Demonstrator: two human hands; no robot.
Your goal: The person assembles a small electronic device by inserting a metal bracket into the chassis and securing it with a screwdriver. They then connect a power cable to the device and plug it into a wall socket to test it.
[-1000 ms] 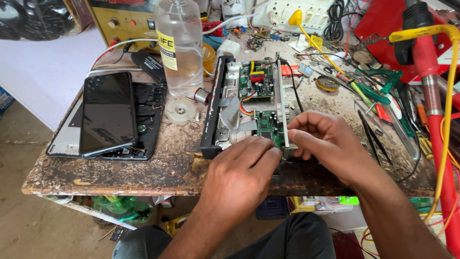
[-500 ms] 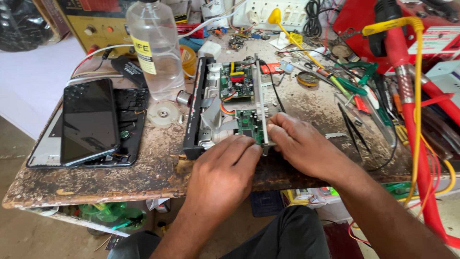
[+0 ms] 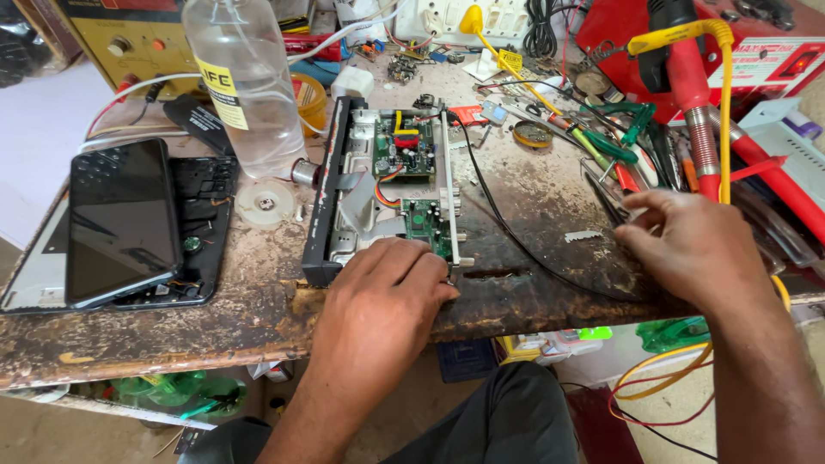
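Scorched workbench, opened metal chassis — green circuit boards exposed, left hand resting flat, right hand empty.

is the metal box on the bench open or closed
Open. The metal box has no top cover, so its green circuit boards and wiring are exposed. The left hand rests at its near end.

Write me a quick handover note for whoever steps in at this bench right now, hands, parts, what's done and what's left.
Left hand: resting on the near end of the opened device, by its lower green circuit board.
Right hand: off the device, over the pile of hand tools on the right, empty as far as shows.
Done: device cover is off, both boards exposed, ribbon wires connected.
Left: board work; device not closed up.
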